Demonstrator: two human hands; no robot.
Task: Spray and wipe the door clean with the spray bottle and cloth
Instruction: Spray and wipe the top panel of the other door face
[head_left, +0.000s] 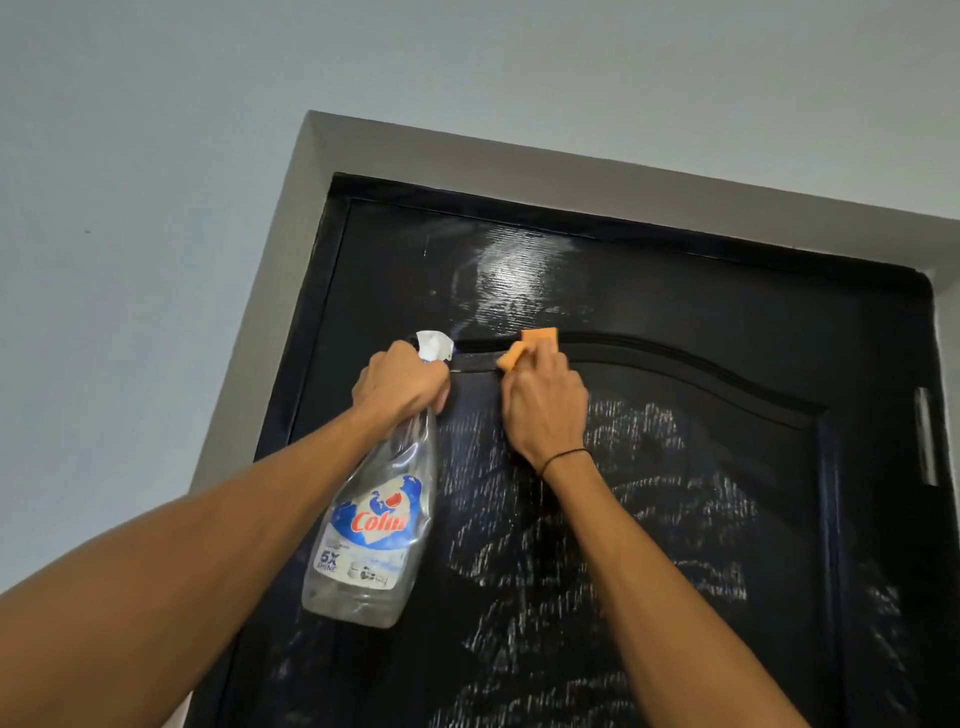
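Grey wall (156, 182) around black door (701, 364), filling centre and right of frame, streaked with white smears. Left hand (402, 382) at centre, grip curled tight round neck of clear spray bottle (376, 525), body hanging lower centre. Right hand (545, 410) just beside, grip pinching orange cloth (530, 347) against door's arched moulding.

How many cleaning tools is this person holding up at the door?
2. A clear spray bottle hangs from the left hand, gripped at its neck. An orange cloth is pressed by the right hand against the black door, on its arched moulding.
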